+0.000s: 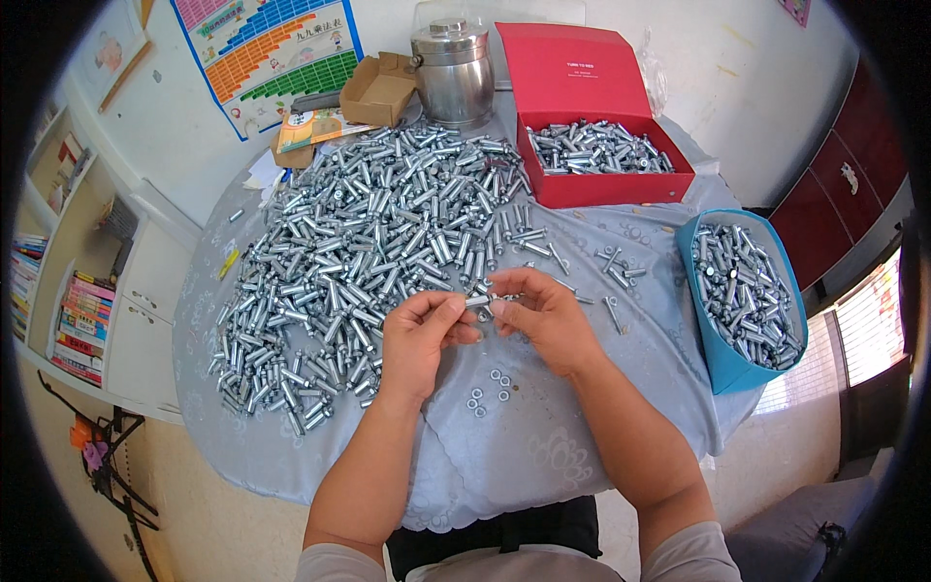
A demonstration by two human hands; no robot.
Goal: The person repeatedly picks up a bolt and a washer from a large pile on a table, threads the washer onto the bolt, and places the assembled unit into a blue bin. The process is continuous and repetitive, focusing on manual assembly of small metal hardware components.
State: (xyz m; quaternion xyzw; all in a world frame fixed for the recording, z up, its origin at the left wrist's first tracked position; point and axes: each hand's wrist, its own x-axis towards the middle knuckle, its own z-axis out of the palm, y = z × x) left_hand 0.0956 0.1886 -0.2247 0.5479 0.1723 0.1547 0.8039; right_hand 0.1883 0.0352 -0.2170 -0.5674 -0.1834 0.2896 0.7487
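Observation:
Between my two hands lies a silvery expansion bolt [478, 302], a thick metal sleeve on a threaded shank. My left hand [417, 332] pinches one end of it between thumb and fingers. The thumb and fingertips of my right hand [545, 318] close on its other end; any small part there is hidden by the fingers. Just beyond my hands spreads a large heap of similar expansion bolts [388, 228]. A few loose hex nuts [475, 404] lie on the cloth below my hands.
Loose bolts [621, 267] lie right of my hands. A red box [606, 189] and a blue fabric bin [742, 373], both full of bolts, stand on the right. A steel pot [452, 78] and small cardboard box [378, 87] stand behind the heap on the grey tablecloth [543, 456].

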